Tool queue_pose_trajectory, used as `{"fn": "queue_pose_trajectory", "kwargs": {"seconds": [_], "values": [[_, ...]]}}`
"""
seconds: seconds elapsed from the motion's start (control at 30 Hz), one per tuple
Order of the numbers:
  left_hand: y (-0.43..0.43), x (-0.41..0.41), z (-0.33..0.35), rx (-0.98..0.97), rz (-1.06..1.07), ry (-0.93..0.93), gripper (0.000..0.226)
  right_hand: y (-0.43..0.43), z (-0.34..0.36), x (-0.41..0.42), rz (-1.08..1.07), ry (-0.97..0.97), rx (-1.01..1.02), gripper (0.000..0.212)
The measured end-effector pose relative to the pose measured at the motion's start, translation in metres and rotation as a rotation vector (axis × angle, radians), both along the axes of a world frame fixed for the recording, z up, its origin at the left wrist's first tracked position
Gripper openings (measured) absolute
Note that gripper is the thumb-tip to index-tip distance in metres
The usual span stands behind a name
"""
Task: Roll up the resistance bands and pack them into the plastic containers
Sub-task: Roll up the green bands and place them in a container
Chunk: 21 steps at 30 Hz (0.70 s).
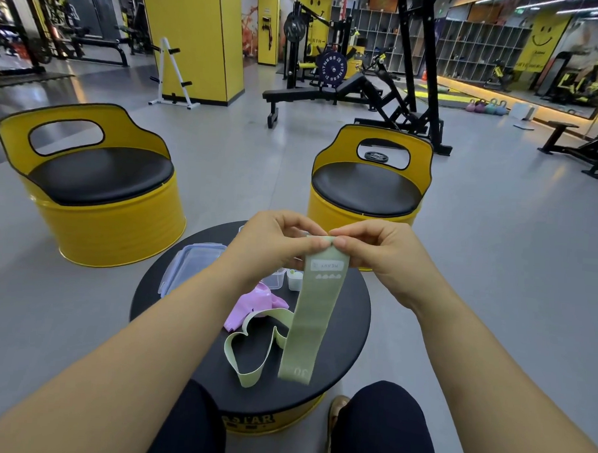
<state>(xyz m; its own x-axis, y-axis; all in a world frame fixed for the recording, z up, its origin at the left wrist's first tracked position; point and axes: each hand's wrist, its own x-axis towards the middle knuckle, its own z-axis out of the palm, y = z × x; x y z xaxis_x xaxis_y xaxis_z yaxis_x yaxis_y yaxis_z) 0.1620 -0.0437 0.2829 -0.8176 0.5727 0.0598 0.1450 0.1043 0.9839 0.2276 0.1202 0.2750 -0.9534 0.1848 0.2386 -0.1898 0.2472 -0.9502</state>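
Observation:
Both hands pinch the top end of an olive-green resistance band [312, 322] that hangs flat above the round black table [171, 289]. My left hand [272, 245] grips its upper left corner, and my right hand [375, 253] grips the upper right, fingertips almost touching. A pale yellow-green band [250, 361] lies loose and twisted on the table. A pink band [253, 304] is bunched beside it. A clear plastic lid [189, 266] lies at the table's left. A clear container [276, 280] and a small white one [294, 281] stand behind the hanging band, partly hidden.
Two yellow barrel chairs with black seats stand beyond the table, one at the left [97, 190] and one at the right [367, 191]. My knees [381, 432] are at the table's near edge. Gym benches and racks fill the far floor.

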Motion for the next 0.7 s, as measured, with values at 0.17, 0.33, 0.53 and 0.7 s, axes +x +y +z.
{"fn": "queue_pose_trajectory", "kwargs": {"seconds": [0.17, 0.33, 0.53, 0.7], "values": [[-0.002, -0.003, 0.0, 0.092, -0.037, -0.153, 0.015, -0.005, 0.006, 0.001, 0.032, -0.003, -0.025, 0.009], [-0.004, -0.004, 0.002, 0.169, -0.103, -0.252, 0.02, -0.005, 0.013, 0.004, 0.06, -0.01, -0.054, 0.011], [-0.004, -0.004, 0.003, 0.108, -0.078, -0.141, 0.023, -0.005, 0.013, 0.005, 0.048, -0.028, -0.046, 0.013], [-0.006, -0.003, 0.004, 0.098, -0.084, -0.142, 0.01, -0.005, 0.011, 0.005, -0.003, 0.032, 0.076, 0.011]]}}
